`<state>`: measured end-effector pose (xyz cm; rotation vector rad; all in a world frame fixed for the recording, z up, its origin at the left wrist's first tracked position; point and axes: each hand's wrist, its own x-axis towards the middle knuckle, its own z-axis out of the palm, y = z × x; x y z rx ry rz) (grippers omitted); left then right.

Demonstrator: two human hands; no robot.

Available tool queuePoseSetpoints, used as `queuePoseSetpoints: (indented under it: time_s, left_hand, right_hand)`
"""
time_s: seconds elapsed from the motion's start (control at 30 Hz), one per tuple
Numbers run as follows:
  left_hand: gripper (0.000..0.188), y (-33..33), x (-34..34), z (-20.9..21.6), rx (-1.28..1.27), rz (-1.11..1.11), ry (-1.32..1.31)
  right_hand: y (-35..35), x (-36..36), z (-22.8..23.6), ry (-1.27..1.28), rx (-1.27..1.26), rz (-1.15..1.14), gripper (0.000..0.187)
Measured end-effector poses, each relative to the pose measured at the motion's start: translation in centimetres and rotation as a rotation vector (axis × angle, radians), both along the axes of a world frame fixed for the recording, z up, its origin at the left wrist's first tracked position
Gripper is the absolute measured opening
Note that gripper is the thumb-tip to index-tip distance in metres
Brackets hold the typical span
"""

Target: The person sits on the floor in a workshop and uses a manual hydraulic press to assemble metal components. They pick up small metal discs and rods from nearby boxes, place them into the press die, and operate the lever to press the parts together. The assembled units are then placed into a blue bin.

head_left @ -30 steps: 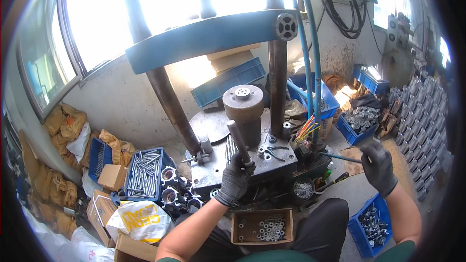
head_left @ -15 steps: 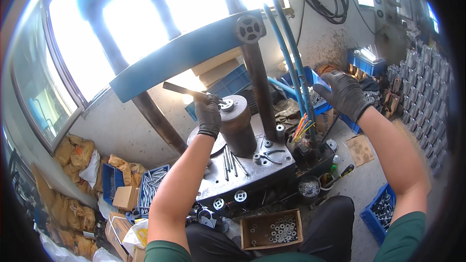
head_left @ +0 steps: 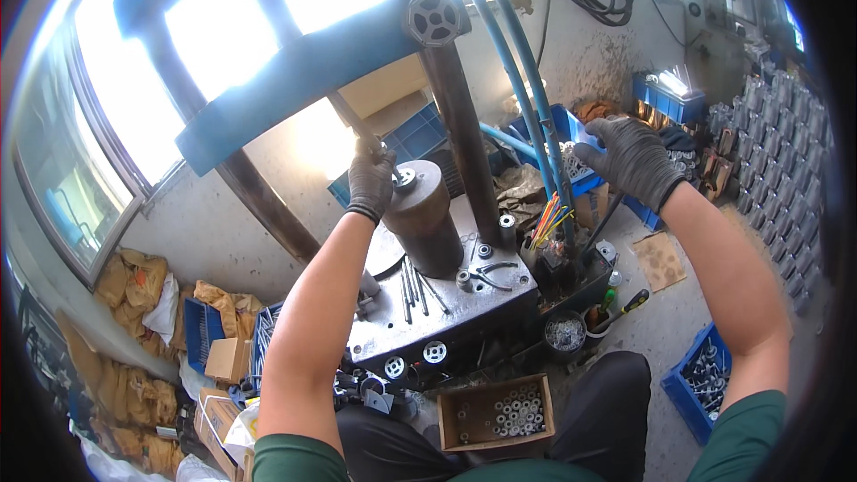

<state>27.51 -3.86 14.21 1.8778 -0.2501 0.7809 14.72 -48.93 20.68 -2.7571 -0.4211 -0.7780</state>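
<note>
My left hand (head_left: pixel 370 186), in a dark grey knit glove, is closed around a metal bar (head_left: pixel 363 136), seen nearly end-on and washed out by glare. It is beside the top of a thick steel cylinder (head_left: pixel 421 223) standing on the press table. A silver ring-shaped part (head_left: pixel 406 178) lies on the cylinder's top, close to my fingers. My right hand (head_left: pixel 632 161), gloved alike, is raised to the right of the blue pipes, thumb and fingers apart. Below it a thin dark lever (head_left: pixel 609 217) slants up; whether the hand touches it is hidden.
The blue press beam (head_left: pixel 303 62) spans above, between dark columns (head_left: pixel 464 143). Steel rods (head_left: pixel 415 290) and pliers (head_left: pixel 489 277) lie on the press table (head_left: pixel 384 335). A wooden box (head_left: pixel 446 411) of rings is by my knees; a blue bin (head_left: pixel 701 384) of metal parts stands right.
The bar in my left hand has swung from lying crosswise to pointing away and up. My view has shifted slightly; the right hand stays about where it was.
</note>
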Motion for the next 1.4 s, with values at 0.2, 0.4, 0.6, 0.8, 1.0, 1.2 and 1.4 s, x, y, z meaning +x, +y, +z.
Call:
queuePoseSetpoints:
  time_s: [0.2, 0.4, 0.6, 0.8, 1.0, 1.2, 1.4]
  left_hand:
    - [0.032, -1.5, -1.0, 0.3, -0.048, -0.131, 0.004]
    - [0.025, -2.2, -0.7, -0.7, -0.046, -0.126, -0.042]
    - [0.024, -1.8, -0.4, -1.1, -0.02, -0.029, -0.051]
    - [0.025, -1.6, -0.7, -0.6, -0.004, -0.017, -0.004]
    - [0.027, -1.4, -1.0, -0.5, -0.003, 0.018, 0.037]
    - [0.029, -2.1, -0.8, -0.5, 0.017, 0.034, 0.03]
    - [0.031, -2.1, -0.9, -0.6, 0.058, 0.068, 0.017]
  right_hand:
    - [0.4, -1.1, 0.1, 0.045, 0.027, 0.015, 0.042]
    - [-1.9, -1.8, -1.9, -0.068, 0.005, 0.07, 0.038]
    - [-3.0, -11.0, -3.6, -0.005, -0.103, 0.115, 0.03]
    - [-5.4, -19.3, -7.6, 0.478, -0.295, 0.249, 0.027]
    - [-5.6, -21.7, -11.1, 0.544, -0.303, 0.183, 0.015]
    - [-5.4, -23.9, -13.6, 0.476, -0.26, 0.093, 0.016]
    - [-4.3, -24.5, -13.9, 0.476, -0.182, 0.024, 0.02]
